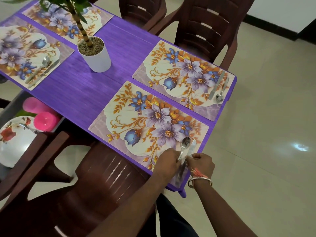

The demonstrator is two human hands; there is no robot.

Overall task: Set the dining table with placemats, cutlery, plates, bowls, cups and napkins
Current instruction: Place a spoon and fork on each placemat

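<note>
Several floral placemats lie on the purple table (80, 93). On the nearest placemat (136, 124), at its right end, a spoon (184, 146) and a knife (191, 148) lie side by side. My left hand (168, 159) pinches the spoon's handle. My right hand (201, 162), with bangles on the wrist, pinches the knife's handle. The far right placemat (172, 72) carries a knife (216, 86) and a spoon (220, 94). The left placemat (20, 48) also has a spoon (41, 65) and a knife (46, 71).
A white pot with a plant (94, 54) stands mid-table. Dark brown chairs (205, 26) surround the table; one chair (106, 178) is just in front of me. At the left, a flowered white plate (15, 142) with a fork and pink cups (45, 120) sit in a tray.
</note>
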